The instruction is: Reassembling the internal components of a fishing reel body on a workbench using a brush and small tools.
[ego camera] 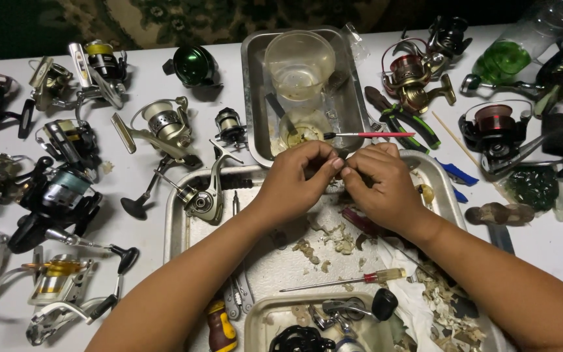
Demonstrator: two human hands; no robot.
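Note:
My left hand and my right hand meet fingertip to fingertip over the far edge of a metal tray. Both pinch something very small between thumbs and fingers; what it is stays hidden by the fingers. Under the hands the tray holds a partly dismantled silver fishing reel, torn scraps of paper, and a thin screwdriver with a yellow and red handle. Just beyond the hands, a red-handled brush rests across a second, deeper metal tray.
The deeper tray holds a clear plastic cup. Several fishing reels cover the white table on the left and right. Green-handled pliers lie to the right. A small metal container with parts sits at the near edge.

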